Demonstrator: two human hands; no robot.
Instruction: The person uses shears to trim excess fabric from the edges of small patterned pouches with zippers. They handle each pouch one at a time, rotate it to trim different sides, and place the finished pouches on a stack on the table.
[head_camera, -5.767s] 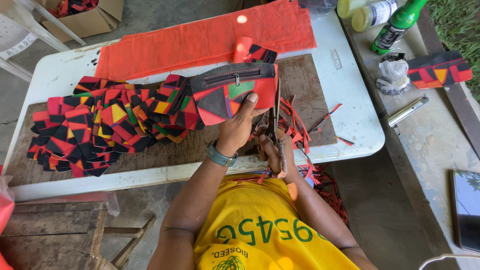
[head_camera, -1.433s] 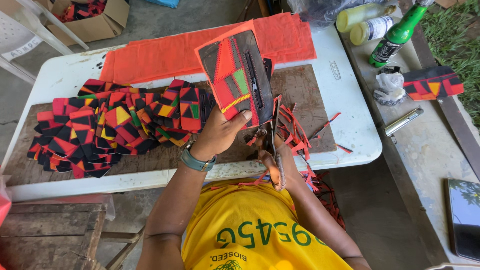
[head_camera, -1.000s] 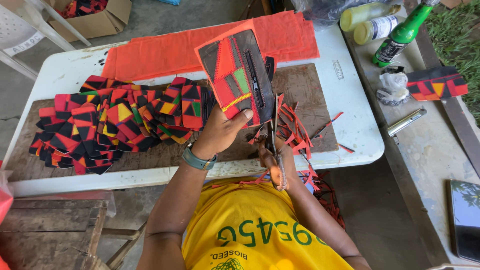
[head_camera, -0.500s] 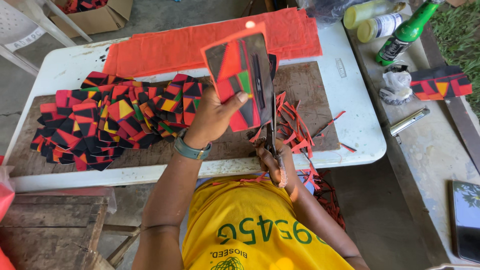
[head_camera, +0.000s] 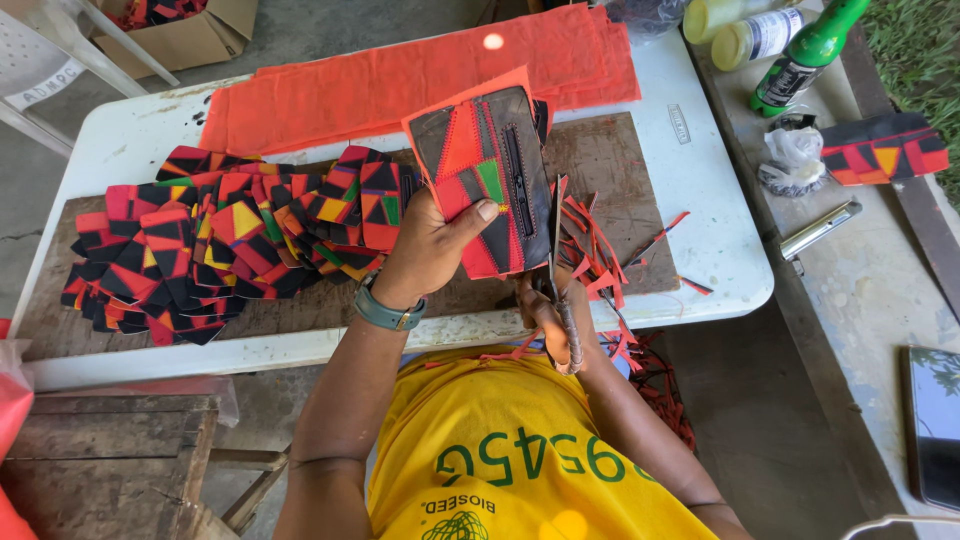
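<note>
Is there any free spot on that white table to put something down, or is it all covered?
Free patches: the white table right of the brown board, below the orange cloth, and its near-left corner strip. The board's left is crowded with patchwork pouches; trimmings litter beside the scissors in the right hand. The left hand holds a pouch.
</note>
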